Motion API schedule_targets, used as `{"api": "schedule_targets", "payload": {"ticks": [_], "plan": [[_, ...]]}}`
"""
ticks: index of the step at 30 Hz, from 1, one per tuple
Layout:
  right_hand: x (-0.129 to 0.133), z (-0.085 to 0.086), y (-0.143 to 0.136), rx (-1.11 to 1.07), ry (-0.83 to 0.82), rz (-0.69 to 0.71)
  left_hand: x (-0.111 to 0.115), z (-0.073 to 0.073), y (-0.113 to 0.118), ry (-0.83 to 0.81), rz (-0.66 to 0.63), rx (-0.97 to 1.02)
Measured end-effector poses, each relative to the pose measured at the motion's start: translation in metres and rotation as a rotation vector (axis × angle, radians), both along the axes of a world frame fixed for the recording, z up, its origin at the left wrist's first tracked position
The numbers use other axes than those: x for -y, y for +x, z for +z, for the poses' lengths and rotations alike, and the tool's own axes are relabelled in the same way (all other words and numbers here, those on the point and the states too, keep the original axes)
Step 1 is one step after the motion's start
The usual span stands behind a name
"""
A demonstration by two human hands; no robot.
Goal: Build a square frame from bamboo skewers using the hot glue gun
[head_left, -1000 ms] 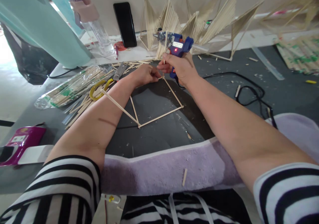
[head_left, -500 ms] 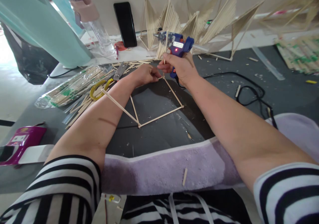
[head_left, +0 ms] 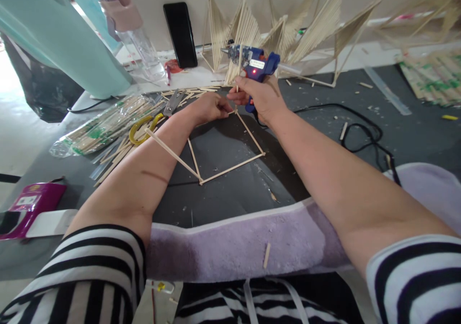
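Observation:
A four-sided frame of thin wooden sticks (head_left: 232,169) lies on the dark grey table, with one more stick (head_left: 173,153) slanting up from its near left corner. My left hand (head_left: 212,108) pinches the frame's far side close to the far right corner. Above that corner, my right hand (head_left: 257,93) is closed around a blue glue gun (head_left: 257,64), its nozzle pointing left and its red light lit. Between thumb and fingers the same hand also holds an upright wooden stick (head_left: 240,64).
Yellow-handled scissors (head_left: 139,130), loose sticks and a bagged bundle (head_left: 104,127) lie left. Behind stand a black phone (head_left: 180,35), a clear bottle (head_left: 140,50) and stick structures (head_left: 317,31). A black cable (head_left: 360,117) curls right; a purple cloth (head_left: 237,249) covers the near edge.

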State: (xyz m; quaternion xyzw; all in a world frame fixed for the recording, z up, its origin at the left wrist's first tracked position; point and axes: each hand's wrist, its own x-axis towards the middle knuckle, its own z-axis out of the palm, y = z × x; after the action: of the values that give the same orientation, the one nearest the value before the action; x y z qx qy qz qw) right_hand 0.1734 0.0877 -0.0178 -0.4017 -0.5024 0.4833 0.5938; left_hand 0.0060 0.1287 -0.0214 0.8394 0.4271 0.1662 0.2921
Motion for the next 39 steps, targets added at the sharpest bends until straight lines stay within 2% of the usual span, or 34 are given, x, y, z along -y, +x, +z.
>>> {"api": "schedule_targets", "payload": {"ticks": [11, 18, 27, 33, 39], "plan": [[-0.0039, -0.0032, 0.0019, -0.019, 0.012, 0.029, 0.0008, 0.0007, 0.0015, 0.006, 0.012, -0.025], [-0.0047, -0.0031, 0.0007, 0.0, -0.018, -0.002, 0.0016, 0.0011, 0.0012, 0.022, 0.01, -0.03], [-0.004, -0.0027, 0.0026, -0.031, -0.021, 0.046, -0.0009, -0.0012, 0.0004, 0.03, -0.005, -0.012], [-0.0006, -0.0005, 0.0004, -0.04, -0.001, 0.02, -0.0013, -0.0014, 0.0001, 0.057, -0.018, -0.014], [0.0024, 0.0022, 0.0001, -0.018, -0.019, 0.004, 0.0011, 0.0005, 0.0013, 0.017, 0.002, -0.028]]}}
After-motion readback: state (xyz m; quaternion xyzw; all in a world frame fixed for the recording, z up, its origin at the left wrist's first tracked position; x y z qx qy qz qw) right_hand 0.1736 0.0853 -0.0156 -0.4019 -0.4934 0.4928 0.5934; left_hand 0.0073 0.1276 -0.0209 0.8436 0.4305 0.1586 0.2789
